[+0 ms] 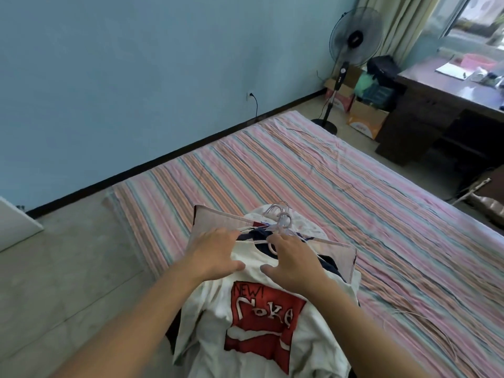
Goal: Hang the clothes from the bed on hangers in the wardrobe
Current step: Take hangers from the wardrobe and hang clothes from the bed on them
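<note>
A white T-shirt with a red printed square lies on top of a pile of clothes at the near corner of the striped bed. Pale plastic hangers poke out at the collar end of the pile, their hooks pointing away from me. My left hand rests on the shirt's left shoulder, fingers spread toward the collar. My right hand lies on the right shoulder, fingertips at the hanger neck. Whether either hand grips anything is not clear. A dark garment and a pinkish one show beneath the shirt.
A standing fan is beyond the bed's far end, with cardboard boxes and bags beside it. A dark wooden desk stands at the right under a window. Tiled floor lies to the left, along a blue wall. No wardrobe is in view.
</note>
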`<state>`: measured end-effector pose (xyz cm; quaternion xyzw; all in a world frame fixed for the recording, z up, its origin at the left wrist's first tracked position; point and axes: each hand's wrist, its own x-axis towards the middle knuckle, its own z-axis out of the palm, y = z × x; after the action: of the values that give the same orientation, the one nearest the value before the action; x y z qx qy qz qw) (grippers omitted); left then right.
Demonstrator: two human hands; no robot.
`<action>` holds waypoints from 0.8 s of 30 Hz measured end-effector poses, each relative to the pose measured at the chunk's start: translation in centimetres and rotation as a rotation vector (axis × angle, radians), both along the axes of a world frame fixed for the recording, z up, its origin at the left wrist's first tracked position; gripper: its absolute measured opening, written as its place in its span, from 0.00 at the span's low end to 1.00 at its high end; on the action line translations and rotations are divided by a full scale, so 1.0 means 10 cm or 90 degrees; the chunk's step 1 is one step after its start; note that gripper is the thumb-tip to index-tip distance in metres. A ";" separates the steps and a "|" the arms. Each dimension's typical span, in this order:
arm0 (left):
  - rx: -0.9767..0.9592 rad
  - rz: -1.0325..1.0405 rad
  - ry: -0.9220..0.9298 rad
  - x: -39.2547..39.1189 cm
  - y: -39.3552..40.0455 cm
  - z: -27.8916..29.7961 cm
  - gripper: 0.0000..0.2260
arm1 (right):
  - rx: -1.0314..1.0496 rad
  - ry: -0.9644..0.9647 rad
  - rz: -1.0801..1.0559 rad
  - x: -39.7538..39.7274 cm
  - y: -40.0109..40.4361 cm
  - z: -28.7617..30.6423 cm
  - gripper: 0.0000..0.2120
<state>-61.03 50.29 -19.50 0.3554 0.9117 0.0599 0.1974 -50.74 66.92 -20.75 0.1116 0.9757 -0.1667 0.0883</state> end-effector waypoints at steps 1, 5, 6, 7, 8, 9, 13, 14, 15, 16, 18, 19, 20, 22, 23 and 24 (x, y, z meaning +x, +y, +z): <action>0.002 0.003 0.000 0.06 -0.15 0.13 0.28 | 0.002 0.003 0.015 0.03 -0.13 0.17 0.25; 0.073 0.062 -0.021 0.33 -0.86 0.65 0.32 | 0.007 0.004 0.083 0.17 -0.72 0.81 0.24; 0.090 0.079 -0.014 0.42 -1.06 0.80 0.34 | 0.007 0.004 0.101 0.20 -0.88 0.95 0.23; 0.100 0.094 -0.005 0.51 -1.26 0.94 0.34 | 0.009 0.004 0.120 0.24 -1.04 1.08 0.23; 0.103 0.108 0.001 0.59 -1.47 1.08 0.34 | 0.013 0.004 0.142 0.28 -1.22 1.21 0.24; 0.105 0.120 0.005 0.68 -1.67 1.21 0.34 | 0.017 0.007 0.163 0.32 -1.40 1.33 0.24; 0.033 0.164 0.088 1.06 -2.45 1.65 0.32 | 0.029 0.019 0.264 0.48 -2.11 1.79 0.27; 0.007 0.175 0.116 1.17 -2.63 1.74 0.30 | 0.032 0.024 0.289 0.51 -2.30 1.90 0.28; -0.012 0.184 0.135 1.27 -2.82 1.82 0.28 | 0.031 0.030 0.312 0.55 -2.48 2.00 0.29; -0.023 0.196 0.147 1.38 -2.99 1.90 0.28 | 0.031 0.038 0.334 0.59 -2.66 2.11 0.30; -0.034 0.234 0.155 1.59 -3.34 2.03 0.30 | 0.041 0.057 0.376 0.69 -3.03 2.29 0.31; -0.037 0.258 0.157 1.70 -3.51 2.09 0.32 | 0.045 0.063 0.397 0.74 -3.21 2.37 0.31; -0.035 0.282 0.158 1.81 -3.69 2.14 0.33 | 0.046 0.067 0.422 0.80 -3.39 2.44 0.31; -0.006 0.332 0.142 2.03 -4.01 2.23 0.34 | 0.040 0.072 0.475 0.92 -3.72 2.56 0.31; 0.015 0.359 0.129 2.16 -4.17 2.26 0.34 | 0.035 0.074 0.499 0.98 -3.88 2.62 0.30; 0.032 0.386 0.122 2.28 -4.31 2.30 0.33 | 0.030 0.078 0.523 1.03 -4.04 2.67 0.30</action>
<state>-38.18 7.18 3.53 0.0766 0.9887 0.1050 0.0749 -40.39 26.57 5.90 -0.2955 0.9460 -0.1017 0.0864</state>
